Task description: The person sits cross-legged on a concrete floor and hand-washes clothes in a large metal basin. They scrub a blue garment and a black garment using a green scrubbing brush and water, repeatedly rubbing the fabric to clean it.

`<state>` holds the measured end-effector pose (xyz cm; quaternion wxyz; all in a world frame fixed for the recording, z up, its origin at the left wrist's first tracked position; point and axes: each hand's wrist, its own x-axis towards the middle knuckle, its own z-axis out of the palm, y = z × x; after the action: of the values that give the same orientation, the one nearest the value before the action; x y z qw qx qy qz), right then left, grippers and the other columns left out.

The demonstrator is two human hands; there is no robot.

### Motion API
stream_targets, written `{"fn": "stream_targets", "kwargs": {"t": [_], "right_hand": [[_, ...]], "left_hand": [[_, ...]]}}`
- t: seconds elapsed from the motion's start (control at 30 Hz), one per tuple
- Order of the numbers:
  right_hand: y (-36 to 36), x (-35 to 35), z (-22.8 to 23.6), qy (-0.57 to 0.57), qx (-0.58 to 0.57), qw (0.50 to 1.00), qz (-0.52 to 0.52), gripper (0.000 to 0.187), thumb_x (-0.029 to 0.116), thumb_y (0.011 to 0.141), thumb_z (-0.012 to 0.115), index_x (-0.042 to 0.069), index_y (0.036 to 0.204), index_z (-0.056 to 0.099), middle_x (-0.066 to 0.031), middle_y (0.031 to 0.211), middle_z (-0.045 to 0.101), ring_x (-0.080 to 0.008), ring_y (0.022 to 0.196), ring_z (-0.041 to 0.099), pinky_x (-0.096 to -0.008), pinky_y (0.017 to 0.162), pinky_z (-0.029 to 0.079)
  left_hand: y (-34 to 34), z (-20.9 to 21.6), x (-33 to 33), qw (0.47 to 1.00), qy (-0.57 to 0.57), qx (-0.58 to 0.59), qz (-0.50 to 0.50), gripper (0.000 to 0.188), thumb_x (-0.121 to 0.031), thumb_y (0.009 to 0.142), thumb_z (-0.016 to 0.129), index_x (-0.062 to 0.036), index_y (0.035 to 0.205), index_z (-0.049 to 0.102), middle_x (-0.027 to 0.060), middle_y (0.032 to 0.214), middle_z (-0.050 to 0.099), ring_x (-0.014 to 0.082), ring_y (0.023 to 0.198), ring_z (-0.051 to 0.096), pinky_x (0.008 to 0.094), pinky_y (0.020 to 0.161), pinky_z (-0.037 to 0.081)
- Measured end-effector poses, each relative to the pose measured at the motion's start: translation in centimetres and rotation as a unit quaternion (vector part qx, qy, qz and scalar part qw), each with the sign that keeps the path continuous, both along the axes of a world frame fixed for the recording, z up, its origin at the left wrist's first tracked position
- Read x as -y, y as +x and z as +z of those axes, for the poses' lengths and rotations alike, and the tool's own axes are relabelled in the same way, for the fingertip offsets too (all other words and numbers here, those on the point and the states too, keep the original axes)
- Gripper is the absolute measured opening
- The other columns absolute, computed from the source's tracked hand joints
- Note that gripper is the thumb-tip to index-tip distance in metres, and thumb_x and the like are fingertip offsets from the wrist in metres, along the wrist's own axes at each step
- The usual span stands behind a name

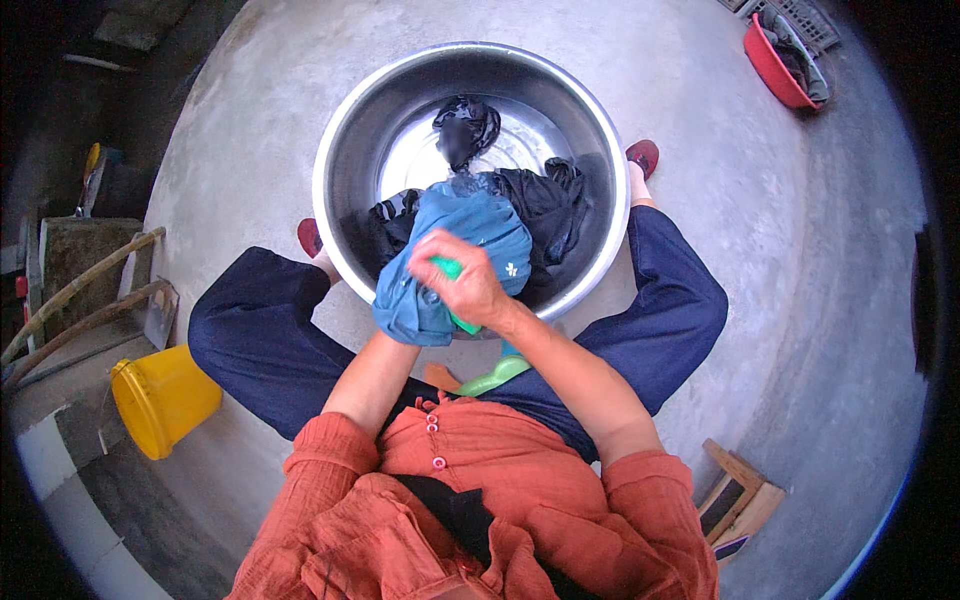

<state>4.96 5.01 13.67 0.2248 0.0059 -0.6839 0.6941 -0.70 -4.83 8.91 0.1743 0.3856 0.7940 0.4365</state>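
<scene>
Wide steel basin on the concrete floor, between the person's legs; what looks like shallow water in the bottom. Dark clothes heaped on its near side, showing to either side of the blue cloth, which lies over them and runs out across the near rim. A smaller dark bundle sits apart, farther in. Blue cloth looks wet: judged soft, limp, heavier than its bulk suggests, slick if soapy, not fragile. Best held by a bunched fold over the near rim, where the palm could back it from beneath; a single edge would likely sag and slip. Left forearm goes in under the cloth; left hand covered, so its grip I cannot tell. Right hand, a little blurred, is on top, curled around a green object, brush or soap, cannot tell which. That piece probably small, light, firm, slippery when wet; take it across its back, fingers along the sides. Small white mark on the cloth, right of the knuckles.
</scene>
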Motion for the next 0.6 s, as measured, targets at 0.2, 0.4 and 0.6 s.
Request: {"fn": "stream_targets", "kwargs": {"t": [0.2, 0.4, 0.6], "right_hand": [[-0.5, -3.4, -1.4, -0.198, 0.145, 0.964, -0.099, 0.009, 0.006, 0.088, 0.057, -0.001, 0.086, 0.060, -0.0025, 0.071, 0.055, -0.0072, 0.056, 0.049, -0.0214, 0.050, 0.041], [-0.7, -4.4, -1.0, 0.241, -0.059, 0.912, -0.326, 0.008, -0.001, 0.082, 0.058, 0.001, 0.089, 0.062, -0.0087, 0.077, 0.057, -0.0203, 0.069, 0.057, -0.0295, 0.064, 0.047], [0.6, 0.3, -1.9, 0.206, -0.071, 0.963, -0.155, 0.034, -0.008, 0.065, 0.062, 0.005, 0.097, 0.060, -0.0117, 0.089, 0.053, -0.0281, 0.081, 0.055, -0.0364, 0.071, 0.047]], "left_hand": [[0.3, 1.4, -1.4, 0.997, 0.040, -0.056, -0.021, 0.023, -0.020, 0.087, 0.052, -0.0042, 0.104, 0.053, 0.0101, 0.106, 0.057, 0.0206, 0.096, 0.056, 0.0301, 0.083, 0.044], [1.2, 1.3, -2.7, 0.997, 0.066, -0.043, -0.019, 0.020, -0.018, 0.089, 0.049, -0.0040, 0.103, 0.052, 0.0092, 0.107, 0.057, 0.0200, 0.099, 0.055, 0.0292, 0.084, 0.043], [2.5, -2.0, -0.8, 0.999, -0.036, 0.018, 0.026, 0.027, -0.019, 0.091, 0.044, -0.0056, 0.114, 0.051, 0.0116, 0.112, 0.056, 0.0229, 0.104, 0.054, 0.0316, 0.089, 0.042]]}}
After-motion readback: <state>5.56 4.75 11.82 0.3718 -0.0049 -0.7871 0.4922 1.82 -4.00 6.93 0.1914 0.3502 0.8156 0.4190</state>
